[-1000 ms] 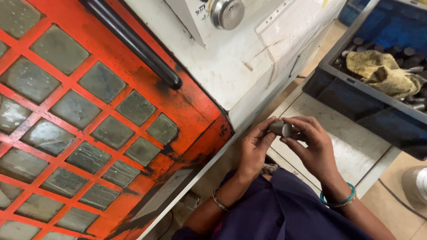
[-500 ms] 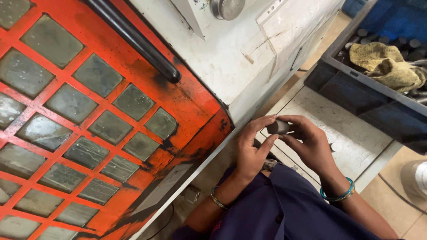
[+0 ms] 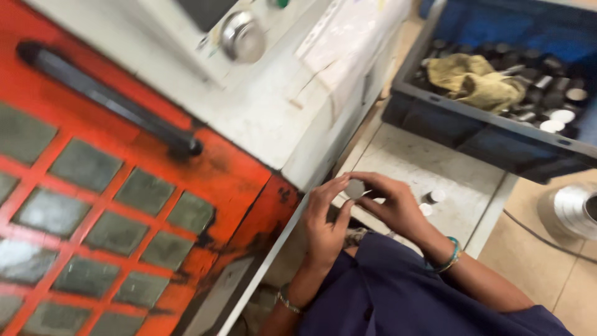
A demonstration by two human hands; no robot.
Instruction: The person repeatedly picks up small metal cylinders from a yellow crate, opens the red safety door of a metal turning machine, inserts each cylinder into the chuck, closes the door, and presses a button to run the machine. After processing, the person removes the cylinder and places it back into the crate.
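A pale, scuffed bench (image 3: pixel 410 165) carries two small metal cylinders (image 3: pixel 432 202) and a blue crate (image 3: pixel 491 134).

An orange machine door (image 3: pixel 124 205) with a grid of grimy glass panes and a black bar handle (image 3: pixel 112 102) fills the left. Beside it stands a grey-white control cabinet (image 3: pixel 292 106) with a round metal knob (image 3: pixel 242 38). Far right, a dark blue crate (image 3: pixel 497 134) sits on a pale, scuffed table (image 3: pixel 429 168); tan floor (image 3: pixel 535 249) lies near right.
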